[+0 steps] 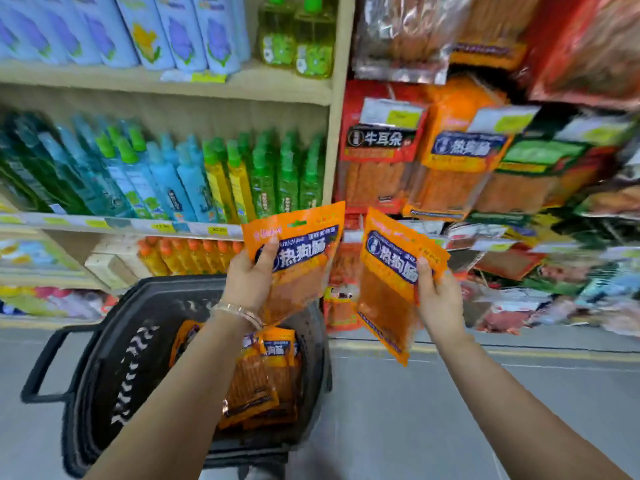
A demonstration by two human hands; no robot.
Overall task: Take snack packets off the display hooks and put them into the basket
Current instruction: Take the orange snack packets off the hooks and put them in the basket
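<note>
My left hand [247, 282] grips an orange snack packet [304, 251] with a blue label, held above the black basket [114, 355]. My right hand [438, 299] pinches a second orange packet [388, 289] of the same kind, to the right of the basket and above the floor. Several orange packets [263, 375] lie inside the basket. More packets of that kind hang on the display hooks [457, 168] at the upper right.
Shelves of blue, green and yellow bottles [166, 178] stand to the left behind the basket. Red and green snack packets [377, 161] crowd the hook display on the right. The basket's handle [45, 365] sticks out to the left. Grey floor [450, 410] lies below.
</note>
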